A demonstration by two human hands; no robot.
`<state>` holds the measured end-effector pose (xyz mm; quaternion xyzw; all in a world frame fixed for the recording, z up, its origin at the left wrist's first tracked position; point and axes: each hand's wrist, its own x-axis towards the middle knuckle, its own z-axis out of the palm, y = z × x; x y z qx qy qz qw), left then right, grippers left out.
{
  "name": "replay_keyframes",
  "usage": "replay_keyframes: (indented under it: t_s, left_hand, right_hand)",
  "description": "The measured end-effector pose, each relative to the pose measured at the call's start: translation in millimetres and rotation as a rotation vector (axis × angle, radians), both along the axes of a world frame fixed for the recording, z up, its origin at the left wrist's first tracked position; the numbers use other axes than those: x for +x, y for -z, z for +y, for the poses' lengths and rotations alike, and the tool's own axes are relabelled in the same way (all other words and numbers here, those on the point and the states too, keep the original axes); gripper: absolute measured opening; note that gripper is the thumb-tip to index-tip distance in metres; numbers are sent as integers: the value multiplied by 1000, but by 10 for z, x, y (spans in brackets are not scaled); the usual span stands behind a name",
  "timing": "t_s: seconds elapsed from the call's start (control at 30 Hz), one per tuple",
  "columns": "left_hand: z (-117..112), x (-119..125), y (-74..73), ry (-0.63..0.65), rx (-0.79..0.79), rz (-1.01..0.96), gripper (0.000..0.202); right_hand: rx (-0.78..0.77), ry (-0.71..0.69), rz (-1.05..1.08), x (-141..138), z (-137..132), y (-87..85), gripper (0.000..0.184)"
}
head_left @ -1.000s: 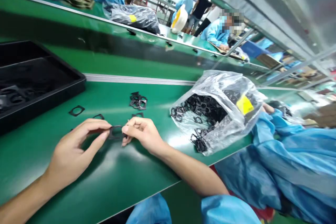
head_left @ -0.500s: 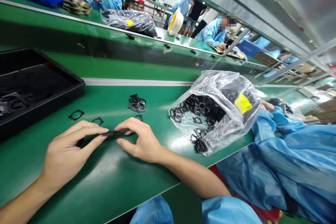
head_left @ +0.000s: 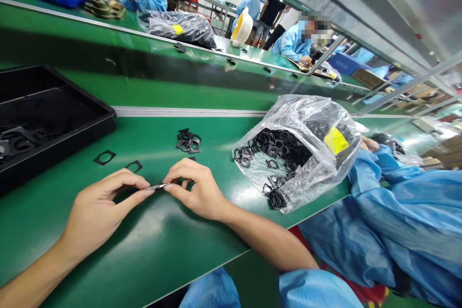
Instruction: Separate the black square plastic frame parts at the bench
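Between both hands, a thin black plastic frame [head_left: 157, 186] is held nearly edge-on above the green table. My left hand [head_left: 104, 207] pinches its left end between thumb and fingers. On its right end, the thumb and fingers of my right hand [head_left: 197, 190] are closed too. Two flat black frames with round holes lie beyond my left hand: one frame [head_left: 105, 157] apart, the other frame [head_left: 134, 166] close to my fingers. A small pile of black frames [head_left: 188, 141] rests past my right hand, and another dark piece is partly hidden behind its knuckles.
A black tray [head_left: 90, 127] with more black parts stands at the left. To the right, an open clear plastic bag [head_left: 306, 120] spills black frames. A co-worker's blue sleeve [head_left: 382, 168] is beside the bag. A metal rail [head_left: 187, 112] runs along the table's far side.
My right thumb and fingers have closed on the frame's right end. The frame has tilted, showing a lighter edge, and my left hand has shifted slightly right.
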<state>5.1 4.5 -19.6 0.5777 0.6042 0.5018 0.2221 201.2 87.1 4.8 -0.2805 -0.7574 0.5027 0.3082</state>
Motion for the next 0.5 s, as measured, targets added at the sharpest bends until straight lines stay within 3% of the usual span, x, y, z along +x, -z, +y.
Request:
replay_keyframes:
  t_s: [0.17, 0.37, 0.5]
  left_hand:
    - [-11, 2, -37, -32, -31, 1, 20]
    - [8, -40, 50, -74, -85, -43, 27]
    - [8, -38, 67, -61, -113, -91, 29]
  right_hand:
    - [66, -11, 2, 16, 9, -18, 7]
    - [-96, -12, -27, -18, -20, -21, 5]
    - [-111, -24, -30, -23, -19, -28, 7]
